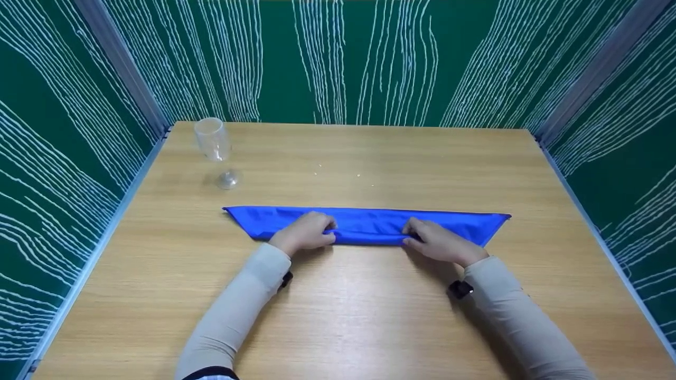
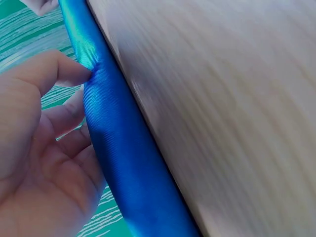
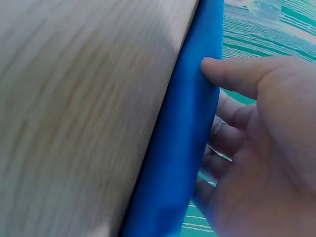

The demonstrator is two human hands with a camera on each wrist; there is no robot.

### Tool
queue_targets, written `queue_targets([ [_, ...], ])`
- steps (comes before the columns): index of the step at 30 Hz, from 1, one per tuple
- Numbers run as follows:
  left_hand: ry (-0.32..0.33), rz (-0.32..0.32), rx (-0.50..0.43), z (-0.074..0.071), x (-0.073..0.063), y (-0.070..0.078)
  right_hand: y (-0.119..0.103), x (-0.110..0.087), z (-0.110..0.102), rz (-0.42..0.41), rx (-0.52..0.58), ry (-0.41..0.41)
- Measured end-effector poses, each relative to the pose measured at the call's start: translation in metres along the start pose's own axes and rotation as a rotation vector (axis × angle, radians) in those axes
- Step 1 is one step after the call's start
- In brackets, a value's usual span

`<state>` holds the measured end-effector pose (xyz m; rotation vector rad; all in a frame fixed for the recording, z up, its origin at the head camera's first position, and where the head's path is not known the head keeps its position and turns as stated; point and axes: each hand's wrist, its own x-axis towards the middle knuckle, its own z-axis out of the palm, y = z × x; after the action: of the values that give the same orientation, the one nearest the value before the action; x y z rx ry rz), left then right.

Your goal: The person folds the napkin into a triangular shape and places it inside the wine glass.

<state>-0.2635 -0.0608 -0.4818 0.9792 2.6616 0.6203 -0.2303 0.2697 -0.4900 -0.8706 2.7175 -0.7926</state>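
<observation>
A shiny blue cloth (image 1: pixel 369 221) lies across the table as a long narrow band with slanted ends. Its near edge looks rolled or folded over. My left hand (image 1: pixel 309 230) pinches that edge left of the middle; the left wrist view shows the thumb (image 2: pixel 74 73) against the blue fabric (image 2: pixel 118 128), fingers bent behind it. Farther right, my right hand (image 1: pixel 438 241) grips the same edge. In the right wrist view its thumb (image 3: pixel 227 71) presses on the cloth (image 3: pixel 182 118), and the other fingers curl to the far side, their tips partly hidden.
A clear stemmed glass (image 1: pixel 214 142) stands upright at the back left of the wooden table (image 1: pixel 343 295). A few tiny white specks (image 1: pixel 358 175) lie behind the cloth. Green walls (image 1: pixel 364 58) with white lines enclose the table's back and sides.
</observation>
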Motion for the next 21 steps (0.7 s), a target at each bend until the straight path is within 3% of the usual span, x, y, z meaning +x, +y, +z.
queue_targets([
  [12,0.009,-0.019,0.006,0.003,0.0,-0.001,0.004,0.004,-0.001,0.021,0.026,0.032],
  [21,-0.004,-0.1,0.055,0.001,0.002,0.005,0.007,0.011,0.003,-0.03,-0.085,0.161],
])
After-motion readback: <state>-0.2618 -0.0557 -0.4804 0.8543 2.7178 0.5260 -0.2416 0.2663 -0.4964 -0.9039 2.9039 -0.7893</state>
